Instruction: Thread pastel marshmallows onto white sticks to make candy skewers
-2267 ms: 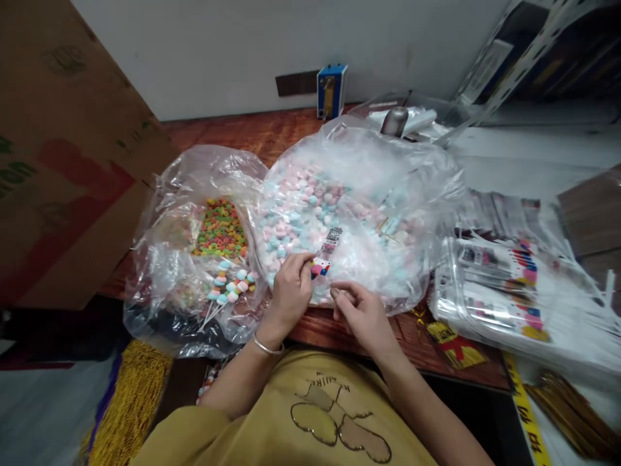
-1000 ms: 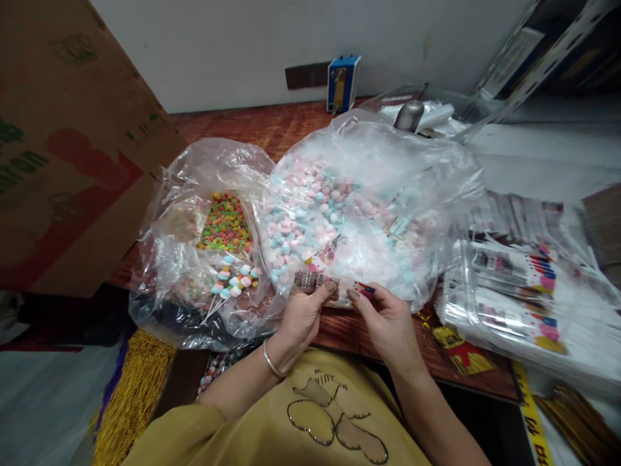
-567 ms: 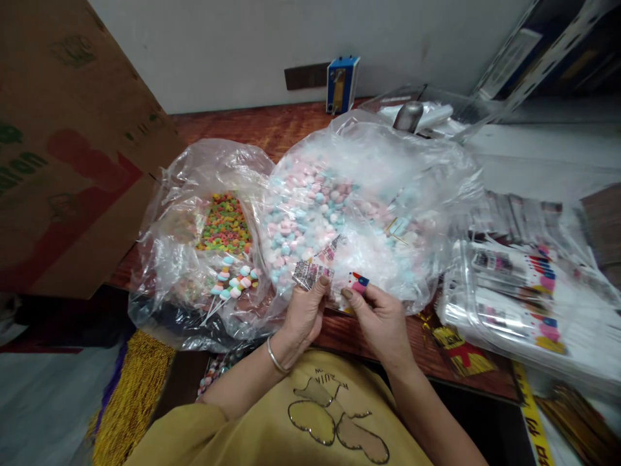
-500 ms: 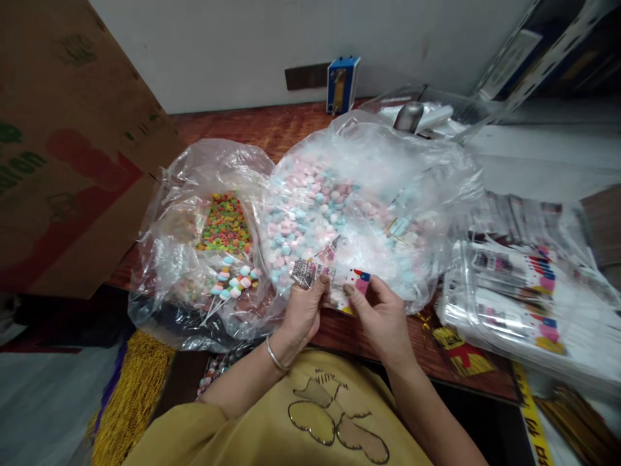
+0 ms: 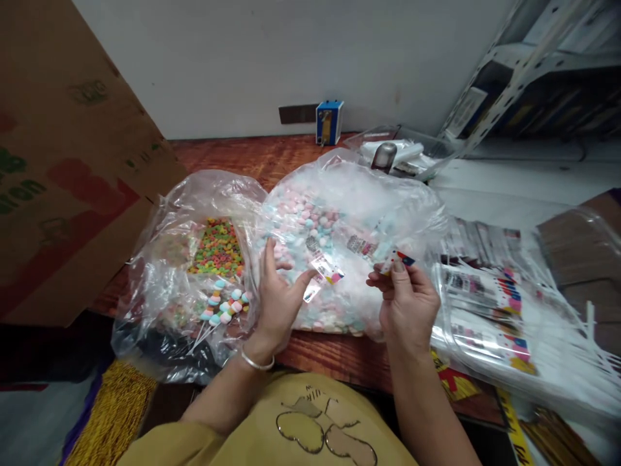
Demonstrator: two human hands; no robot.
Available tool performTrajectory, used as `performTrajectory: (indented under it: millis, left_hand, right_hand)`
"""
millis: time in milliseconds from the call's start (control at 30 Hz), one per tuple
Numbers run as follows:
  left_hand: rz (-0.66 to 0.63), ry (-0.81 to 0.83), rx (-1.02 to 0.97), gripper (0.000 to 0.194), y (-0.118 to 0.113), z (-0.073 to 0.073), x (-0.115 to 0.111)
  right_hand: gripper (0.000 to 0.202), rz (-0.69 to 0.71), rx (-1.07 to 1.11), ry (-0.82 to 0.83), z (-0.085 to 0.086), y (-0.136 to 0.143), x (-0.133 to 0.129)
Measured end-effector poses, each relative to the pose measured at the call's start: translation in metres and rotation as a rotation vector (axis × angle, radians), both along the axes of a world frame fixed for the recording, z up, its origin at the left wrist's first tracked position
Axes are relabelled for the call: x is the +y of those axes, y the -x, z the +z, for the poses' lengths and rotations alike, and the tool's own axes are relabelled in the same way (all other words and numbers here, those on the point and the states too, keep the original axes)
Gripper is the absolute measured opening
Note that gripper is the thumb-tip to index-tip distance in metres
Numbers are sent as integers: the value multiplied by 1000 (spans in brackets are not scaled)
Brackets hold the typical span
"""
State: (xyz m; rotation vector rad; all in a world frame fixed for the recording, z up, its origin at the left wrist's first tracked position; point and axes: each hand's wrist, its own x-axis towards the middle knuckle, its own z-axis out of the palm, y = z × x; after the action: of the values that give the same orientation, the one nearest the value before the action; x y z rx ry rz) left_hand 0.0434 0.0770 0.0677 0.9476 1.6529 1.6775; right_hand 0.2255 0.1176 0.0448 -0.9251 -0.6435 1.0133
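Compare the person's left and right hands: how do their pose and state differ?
The left hand is spread open; the right hand pinches a printed wrapper. The left hand has a bangle at its wrist; the right hand shows none. Both are near the bag of pastel sweets.

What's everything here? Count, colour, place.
table: 1, reddish, beneath
carton: 1, brown, far left
blue box: 1, blue, back
tub: 1, clear, back right
shelf: 1, white, upper right
left bag: 1, clear, left
rings: many, multicoloured, left bag
skewers: several, pastel, at left bag
middle bag: 1, clear, centre
pieces: many, pastel, middle bag
held wrapper: 1, multicoloured, right hand
loose wrappers: number unclear, multicoloured, by left hand
packets: many, clear, right
fringe: 1, gold, lower left
shirt: 1, mustard, bottom
left hand: 1, bare, centre left
right hand: 1, bare, centre right
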Motion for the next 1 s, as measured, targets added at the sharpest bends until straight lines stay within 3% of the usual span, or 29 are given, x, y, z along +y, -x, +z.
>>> performTrajectory:
  millis: [33, 100, 167, 200, 267, 367, 467, 533, 633, 800, 1000]
  left_hand:
    - [-19, 2, 35, 69, -1, 0, -9]
    - [-290, 112, -88, 48, -7, -3, -23]
    - [-661, 246, -394, 52, -18, -10, -29]
    - [-785, 273, -573, 59, -23, -14, -30]
    - [-866, 228, -893, 76, -33, -19, -25]
    - [-770, 96, -1081, 76, -40, -19, -15]
    - [-542, 54, -992, 41, -44, -17, -8]
    - [-416, 60, -910, 31, -47, -17, -7]
    - [-331, 52, -769, 34, -47, -22, -8]
    - [-314, 26, -421, 33, -39, -33, -9]
    - [-255, 69, -488, 58, -41, -35, -5]
  right_hand:
    - [30, 37, 48, -2, 2, 1, -2]
    - [27, 144, 109, 6, 5, 6, -8]
    - [24, 232, 99, 17, 6, 11, -18]
    - [21, 250, 61, 20, 5, 12, -24]
    - [18, 277, -46, 31, 2, 12, -35]
    - [18, 393, -173, 66, -2, 6, -45]
    - [22, 446, -262, 98, -5, 1, -48]
    - [24, 432, -329, 104, -5, 0, -47]
    - [22, 402, -444, 92, -6, 0, -46]
    - [27, 373, -626, 68, -4, -2, -49]
    - [42, 393, -656, 72, -1, 3, -49]
